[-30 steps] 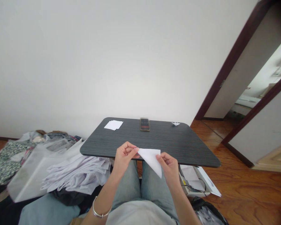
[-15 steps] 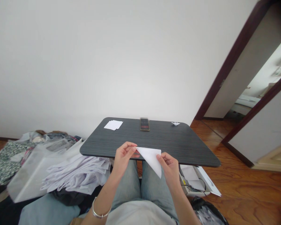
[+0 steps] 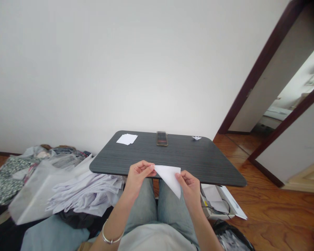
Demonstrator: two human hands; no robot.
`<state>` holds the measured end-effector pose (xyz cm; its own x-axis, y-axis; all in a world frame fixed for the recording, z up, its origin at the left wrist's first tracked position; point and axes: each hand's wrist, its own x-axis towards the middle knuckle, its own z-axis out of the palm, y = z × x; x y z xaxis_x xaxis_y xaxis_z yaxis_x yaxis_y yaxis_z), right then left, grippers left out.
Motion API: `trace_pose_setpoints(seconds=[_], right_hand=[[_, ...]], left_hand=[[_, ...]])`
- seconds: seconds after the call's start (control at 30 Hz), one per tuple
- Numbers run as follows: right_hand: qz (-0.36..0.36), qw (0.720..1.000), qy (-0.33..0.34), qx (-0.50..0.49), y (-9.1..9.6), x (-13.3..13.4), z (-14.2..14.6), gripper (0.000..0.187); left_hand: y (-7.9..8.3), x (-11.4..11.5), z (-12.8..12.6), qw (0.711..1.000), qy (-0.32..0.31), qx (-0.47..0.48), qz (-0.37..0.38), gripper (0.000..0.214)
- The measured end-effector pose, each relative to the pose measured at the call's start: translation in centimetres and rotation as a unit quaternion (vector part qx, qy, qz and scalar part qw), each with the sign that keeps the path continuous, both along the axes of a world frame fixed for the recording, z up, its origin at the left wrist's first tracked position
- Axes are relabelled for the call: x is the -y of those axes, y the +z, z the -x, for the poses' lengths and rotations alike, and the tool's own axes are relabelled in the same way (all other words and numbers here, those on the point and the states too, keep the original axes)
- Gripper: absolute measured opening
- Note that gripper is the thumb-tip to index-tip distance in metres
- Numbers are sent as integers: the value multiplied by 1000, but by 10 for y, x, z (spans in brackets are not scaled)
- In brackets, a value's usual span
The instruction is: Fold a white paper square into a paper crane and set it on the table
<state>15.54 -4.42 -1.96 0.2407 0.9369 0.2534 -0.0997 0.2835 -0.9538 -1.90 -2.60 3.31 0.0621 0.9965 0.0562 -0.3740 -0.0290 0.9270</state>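
Fingers (image 3: 146, 166) of our left hand (image 3: 138, 175) and right hand (image 3: 188, 188) pinched on a folded paper triangle (image 3: 167, 178), gripped edges hidden, a tiny paper crane (image 3: 196, 138) hard to make out on the dark tabletop (image 3: 211, 167) beyond

Here we go, the folded paper triangle (image 3: 167, 179) is showing a smooth, matt white surface! Behind it, the tabletop (image 3: 199, 164) is running dark and matt with a fine wood-like grain, while the wooden floor (image 3: 272, 209) is gleaming glossy! And look, a metal bangle (image 3: 112, 238) is glinting silver, and the pale denim jeans (image 3: 143, 205) are looking softly woven!
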Motion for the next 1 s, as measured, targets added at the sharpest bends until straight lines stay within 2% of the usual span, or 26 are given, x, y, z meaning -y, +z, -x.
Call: trace_pose_setpoints(seconds=[0.53, 0.8, 1.0], right_hand=[[13, 1000, 1, -3, 1, 0, 0, 33], [18, 1000, 7, -12, 2, 0, 1, 34], [17, 1000, -16, -10, 5, 1, 3, 36]], left_hand=[[7, 5, -4, 1000, 12, 6, 12, 21], [0, 0, -1, 1000, 2, 0, 17, 20], [-2, -2, 0, 999, 28, 10, 19, 29]])
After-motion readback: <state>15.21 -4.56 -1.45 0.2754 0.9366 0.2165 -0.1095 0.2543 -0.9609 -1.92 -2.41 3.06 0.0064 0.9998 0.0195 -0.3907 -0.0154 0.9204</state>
